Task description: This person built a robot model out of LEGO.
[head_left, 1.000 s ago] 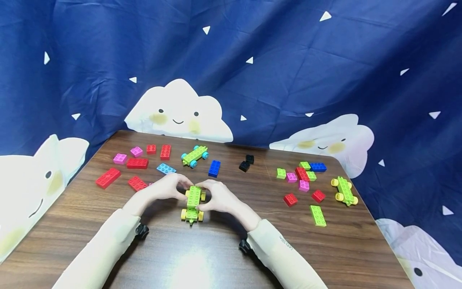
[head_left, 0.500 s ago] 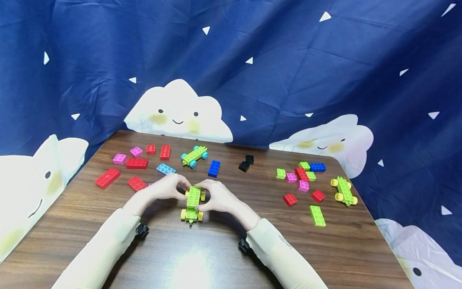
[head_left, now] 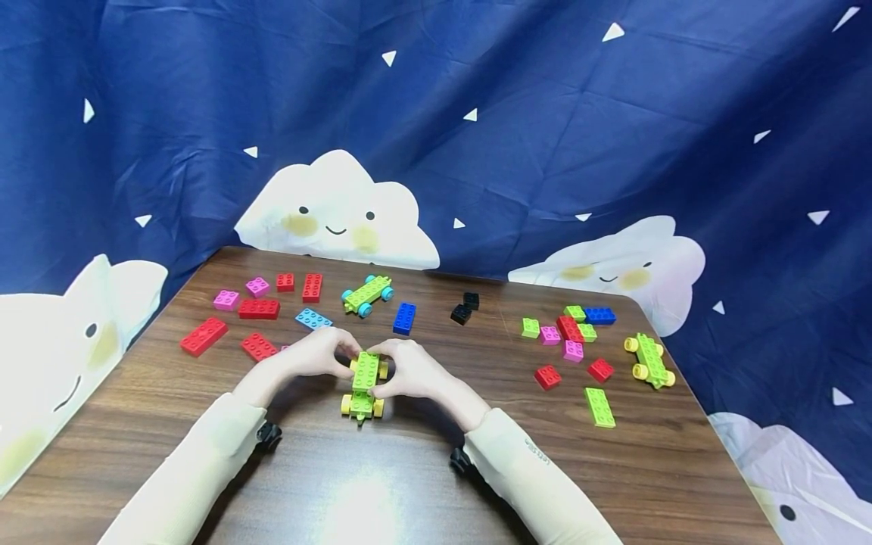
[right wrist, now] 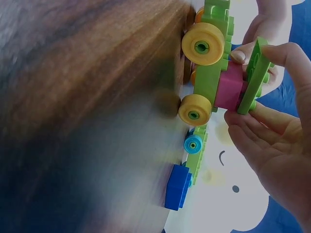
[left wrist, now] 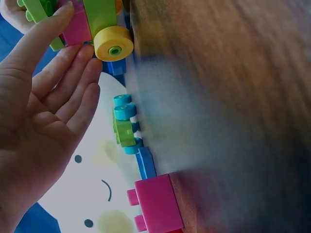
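A lime toy car base with yellow wheels (head_left: 361, 409) stands at the middle of the table between both hands. On it sits a pink brick (right wrist: 229, 87), topped by a lime studded plate (head_left: 366, 371) that the head view shows from above. My left hand (head_left: 319, 353) holds the car from its left, thumb (left wrist: 62, 14) at the pink brick and fingertips close to the wheel. From the other side my right hand (head_left: 417, 371) grips the plate, thumb at one corner and fingers at its far edge, by the pink brick.
A lime car base with blue wheels (head_left: 368, 294), a blue brick (head_left: 404, 319) and a light blue brick (head_left: 313, 318) lie beyond the hands. Several red bricks (head_left: 259, 308) are at left. Mixed bricks (head_left: 571, 328) and another yellow-wheeled base (head_left: 652, 360) lie at right, before a blue curtain (head_left: 436, 91).
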The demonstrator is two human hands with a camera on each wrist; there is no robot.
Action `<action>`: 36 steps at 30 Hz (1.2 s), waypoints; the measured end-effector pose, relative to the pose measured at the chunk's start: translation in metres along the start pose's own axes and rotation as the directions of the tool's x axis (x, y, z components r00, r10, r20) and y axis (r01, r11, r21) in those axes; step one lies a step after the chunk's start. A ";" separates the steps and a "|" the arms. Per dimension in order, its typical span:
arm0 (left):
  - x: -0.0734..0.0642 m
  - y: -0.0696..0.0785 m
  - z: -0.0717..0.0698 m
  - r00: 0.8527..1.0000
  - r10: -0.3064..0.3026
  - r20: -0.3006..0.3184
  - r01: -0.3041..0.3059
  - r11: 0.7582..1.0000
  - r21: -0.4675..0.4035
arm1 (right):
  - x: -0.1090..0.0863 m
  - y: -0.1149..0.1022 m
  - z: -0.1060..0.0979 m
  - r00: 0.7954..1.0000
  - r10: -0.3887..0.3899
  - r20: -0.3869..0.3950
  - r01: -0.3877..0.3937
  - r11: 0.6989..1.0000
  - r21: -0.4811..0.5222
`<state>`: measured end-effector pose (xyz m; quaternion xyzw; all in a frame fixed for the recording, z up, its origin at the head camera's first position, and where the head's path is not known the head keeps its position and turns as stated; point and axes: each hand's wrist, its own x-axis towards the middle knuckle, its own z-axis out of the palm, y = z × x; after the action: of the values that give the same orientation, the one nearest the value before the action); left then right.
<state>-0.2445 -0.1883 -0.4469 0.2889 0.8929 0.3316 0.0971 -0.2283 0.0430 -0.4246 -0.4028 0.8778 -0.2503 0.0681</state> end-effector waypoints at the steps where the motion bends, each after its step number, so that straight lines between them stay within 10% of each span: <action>1: 0.000 0.000 0.000 1.000 0.001 -0.002 -0.001 1.000 0.001 | 0.000 0.000 0.000 1.000 0.001 0.004 -0.001 1.000 0.000; 36: 0.002 0.000 0.002 0.999 0.018 -0.035 -0.017 0.999 0.037 | 0.002 0.003 0.000 1.000 0.024 0.005 -0.025 0.999 0.045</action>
<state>-0.2454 -0.1860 -0.4484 0.2924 0.8978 0.3212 0.0731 -0.2316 0.0435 -0.4266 -0.3908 0.8766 -0.2683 0.0822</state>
